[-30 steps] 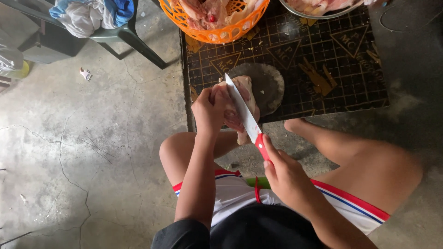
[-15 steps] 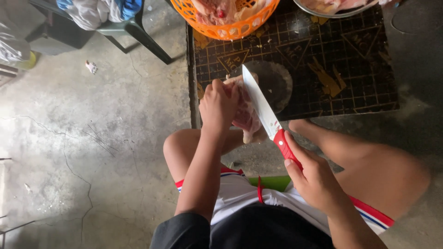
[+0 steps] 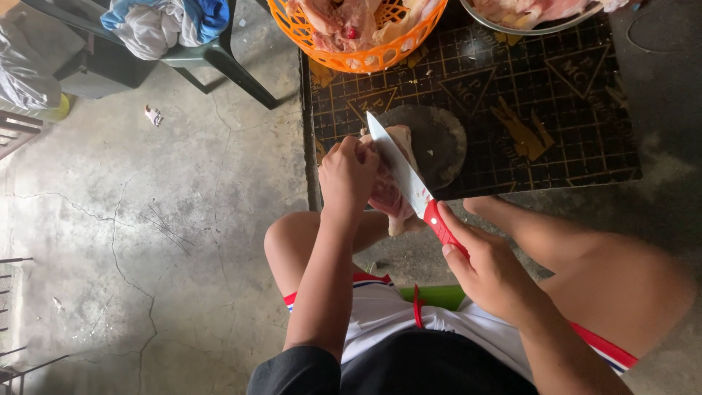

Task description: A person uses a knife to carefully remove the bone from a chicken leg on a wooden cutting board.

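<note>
My left hand grips a piece of raw chicken held in the air over the edge of a dark round chopping block. My right hand is closed on the red handle of a knife. The knife's steel blade lies across the chicken, its tip pointing away toward the block. My bare knees frame the hands on both sides.
The block sits on a black gridded mat. An orange plastic basket of raw chicken and a metal bowl of meat stand at the mat's far edge. A plastic chair with cloth on it stands left, on cracked concrete floor.
The view has shifted slightly. Both hands stay on the chicken and the knife; the blade has slid a little along the meat.
</note>
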